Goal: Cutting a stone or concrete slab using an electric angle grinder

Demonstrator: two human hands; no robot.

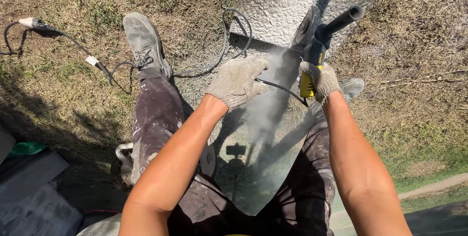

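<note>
- Right hand, gloved, fingers clenching round the yellow body of the angle grinder; likely heavy, rigid, best gripped at body and side handle.
- Left hand, gloved, fingers loosely spread, gripping nothing, hovering beside the cable.
- Grinder disc is meeting the pebbled slab, throwing dust.
- No containers are showing.

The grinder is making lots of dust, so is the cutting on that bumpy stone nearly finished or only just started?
Hard to say exactly. In hand: the right hand grips the yellow grinder, its disc against the edge of the pebbled slab, with dust streaming down. The left hand hovers open beside it, holding nothing. Done: no finished cut or loose offcut is visible. Left: the slab looks whole, so most of the cutting probably remains.
</note>
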